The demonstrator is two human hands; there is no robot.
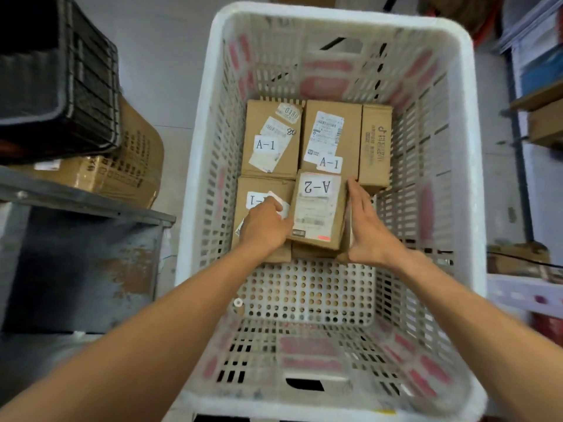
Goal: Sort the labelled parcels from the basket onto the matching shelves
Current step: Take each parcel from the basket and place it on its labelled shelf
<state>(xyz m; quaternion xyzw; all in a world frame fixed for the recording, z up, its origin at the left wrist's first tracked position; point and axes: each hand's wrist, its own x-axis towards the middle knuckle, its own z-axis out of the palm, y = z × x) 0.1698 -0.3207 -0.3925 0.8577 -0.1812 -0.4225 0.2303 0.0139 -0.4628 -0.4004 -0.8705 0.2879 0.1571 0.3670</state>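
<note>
A white slotted basket [195, 166] holds several brown cardboard parcels at its far end. The parcel labelled A-2 [316, 208] lies on top of another, tilted slightly. My left hand [265, 228] presses on its left edge, and my right hand [364, 226] lies flat along its right side, so both hands clasp it. Two parcels labelled A-1 [271, 138] [329, 138] lie behind it. A narrow parcel [375, 147] stands on edge at the right. Another labelled parcel [259, 193] lies under my left hand, its label partly hidden.
A grey metal shelf [79, 199] stands at the left with a black crate [58, 86] and a brown carton [128, 166] on it. More shelving [536, 99] with boxes runs along the right. The near half of the basket floor [307, 296] is bare.
</note>
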